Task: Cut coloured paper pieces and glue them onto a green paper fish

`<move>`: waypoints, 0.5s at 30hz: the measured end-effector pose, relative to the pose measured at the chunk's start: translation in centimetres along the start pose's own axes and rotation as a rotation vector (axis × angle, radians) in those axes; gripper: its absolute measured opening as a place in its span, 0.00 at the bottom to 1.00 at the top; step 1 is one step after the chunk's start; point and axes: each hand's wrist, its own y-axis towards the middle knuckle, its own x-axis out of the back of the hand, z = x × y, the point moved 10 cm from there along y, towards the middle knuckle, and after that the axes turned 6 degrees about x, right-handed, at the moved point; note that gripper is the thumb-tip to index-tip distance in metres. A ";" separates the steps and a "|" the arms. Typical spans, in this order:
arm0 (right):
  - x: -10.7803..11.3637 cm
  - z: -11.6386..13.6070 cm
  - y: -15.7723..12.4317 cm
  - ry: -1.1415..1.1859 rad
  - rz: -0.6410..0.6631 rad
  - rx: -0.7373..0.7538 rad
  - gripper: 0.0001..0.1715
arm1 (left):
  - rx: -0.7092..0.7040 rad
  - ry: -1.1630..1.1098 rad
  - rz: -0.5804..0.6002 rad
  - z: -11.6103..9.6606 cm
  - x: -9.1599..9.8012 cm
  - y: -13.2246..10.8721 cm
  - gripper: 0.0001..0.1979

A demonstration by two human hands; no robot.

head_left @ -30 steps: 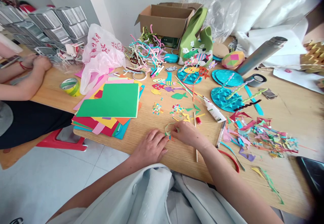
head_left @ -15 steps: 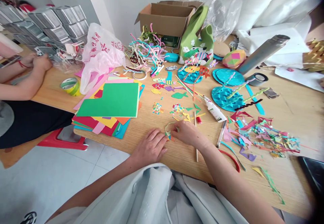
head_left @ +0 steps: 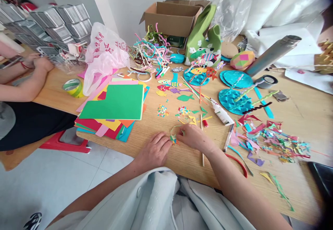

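Note:
My left hand [head_left: 154,151] lies on the wooden table [head_left: 293,115] near its front edge, fingers pressed down on a small multicoloured paper piece [head_left: 173,139]. My right hand [head_left: 192,137] is closed in a pinch on the same piece, from which a thin pale green paper strip [head_left: 174,128] loops upward. A thin wooden stick [head_left: 201,143] lies just right of my right hand. Small heaps of paper confetti [head_left: 162,111] sit beyond my hands.
A stack of coloured paper sheets [head_left: 114,105] lies to the left, green on top. Paper scraps [head_left: 270,139], teal paper plates [head_left: 232,100], a glue tube [head_left: 221,112], pipe cleaners [head_left: 149,51], a cardboard box [head_left: 170,16] and a metal flask [head_left: 273,54] crowd the table. Another person's arms [head_left: 23,81] rest at the far left beside a tape roll [head_left: 73,87].
Both hands stay on the small paper piece with only slight finger shifts. The view has tilted a little.

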 end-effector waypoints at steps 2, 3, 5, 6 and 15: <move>0.0 0.1 0.0 -0.003 0.004 0.007 0.10 | 0.003 -0.001 0.021 0.0 -0.2 0.0 0.19; 0.0 0.2 0.0 -0.002 0.004 0.011 0.10 | 0.006 0.000 0.031 0.1 -0.3 0.0 0.20; 0.1 0.2 0.0 0.001 0.004 0.013 0.10 | 0.013 0.005 0.051 0.1 -0.4 0.0 0.23; 0.1 0.2 0.0 0.003 0.002 0.010 0.10 | 0.017 0.008 0.060 0.1 -0.5 0.0 0.23; 0.0 0.2 -0.1 0.013 0.002 0.010 0.10 | 0.036 0.029 0.074 0.0 -0.4 0.2 0.24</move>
